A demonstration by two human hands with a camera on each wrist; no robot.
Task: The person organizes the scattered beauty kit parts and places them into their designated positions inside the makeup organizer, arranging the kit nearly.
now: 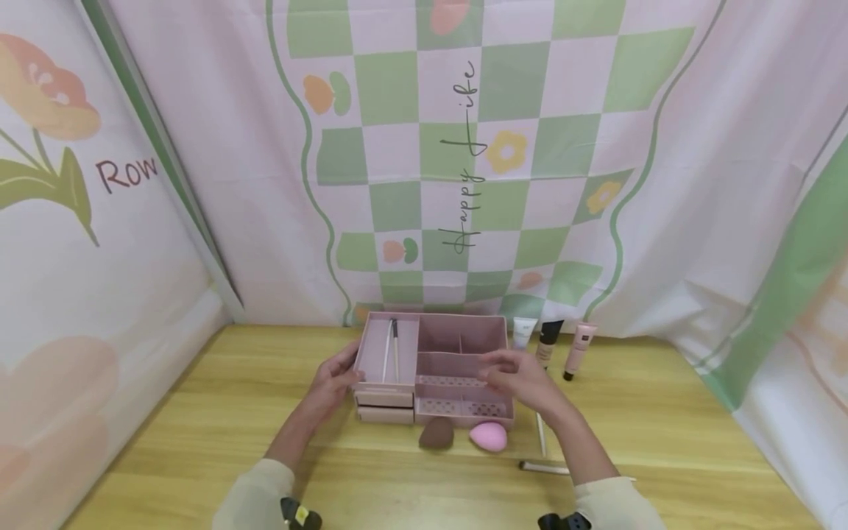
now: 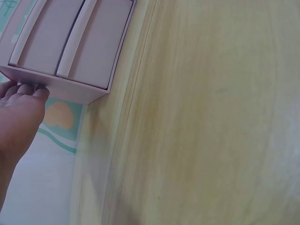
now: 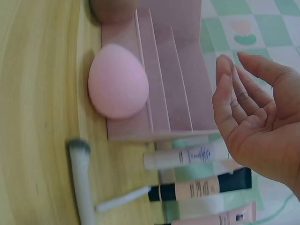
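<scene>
We see a matte pink organizer (image 1: 437,368), boxy and stepped, standing near the back of a pale wood-grain surface (image 1: 218,434) with a smooth sheen. Its top is split into straight-walled compartments, two slim white brushes (image 1: 391,347) lie in the long left one, and two flat drawers sit under that side. The left hand (image 1: 331,383) rests against the organizer's left end; in the left wrist view its fingers (image 2: 26,89) lie close together, tips pressed to the box's smooth edge. The right hand (image 1: 520,379) hovers over the right compartments, fingers (image 3: 229,93) relaxed and slightly spread, gripping nothing. In front of the organizer lie two egg-shaped sponges, a brown one (image 1: 436,433) and a soft pink one (image 1: 488,436), touching its front wall. A white brush (image 3: 80,180) with a fluffy grey tip lies to the right. Three glossy tubes (image 1: 550,340) stand behind, against the draped checked cloth (image 1: 464,147).
</scene>
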